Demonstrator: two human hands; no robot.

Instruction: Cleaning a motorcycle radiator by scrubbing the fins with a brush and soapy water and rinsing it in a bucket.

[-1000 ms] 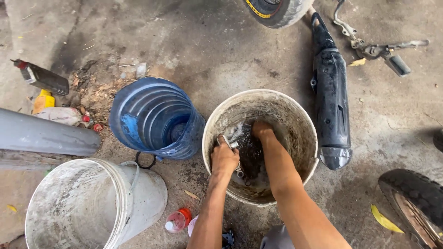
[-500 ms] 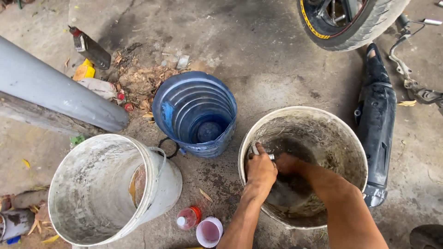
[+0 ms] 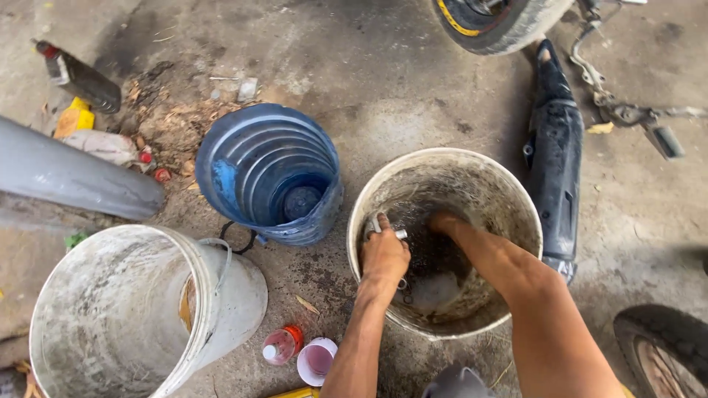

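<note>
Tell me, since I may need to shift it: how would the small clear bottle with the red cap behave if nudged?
The small bottle lies on its side on the concrete, so it would probably roll. It looks like thin plastic and near empty, so likely light. It might bump the pink cup beside it.

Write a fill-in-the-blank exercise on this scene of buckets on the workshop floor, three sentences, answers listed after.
1. Both hands reach into the dirty white bucket, and the left hand grips a small ____ part at its inner wall.
2. The ribbed bucket standing beside it is ____ in colour.
3. The right hand is dipped into a dark ____ at the bottom of the bucket.

Missing words: metal; blue; liquid
</note>
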